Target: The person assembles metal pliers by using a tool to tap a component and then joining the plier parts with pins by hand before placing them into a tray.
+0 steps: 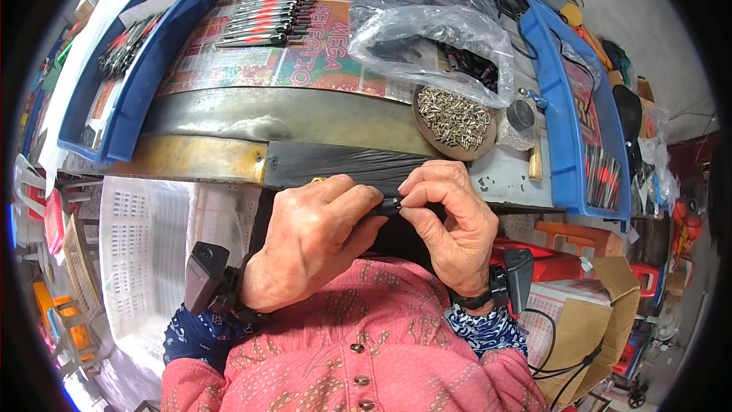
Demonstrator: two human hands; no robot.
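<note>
Just in front of my body, at the bench edge, my left hand [313, 233] is closed around a small black plastic part [390, 204], and most of that part is hidden by the fingers. My right hand [455, 217] meets it from the other side, thumb and fingertips pinched together at the part's end. A tiny bright spot shows there; whatever the right fingertips hold is too small to make out. Beyond the right hand, small silvery metal pins [455, 116] fill a round brown dish [424, 134]. A clear plastic bag [427, 27] with black parts inside lies behind the dish.
Slim black-and-red tools [267, 11] lie in a row on a printed sheet [210, 69]. Blue trays stand at the left [130, 118] and right [560, 130]. A small jar [521, 116] sits near the dish. Below the bench are a white basket [126, 259] and an open cardboard box [610, 320].
</note>
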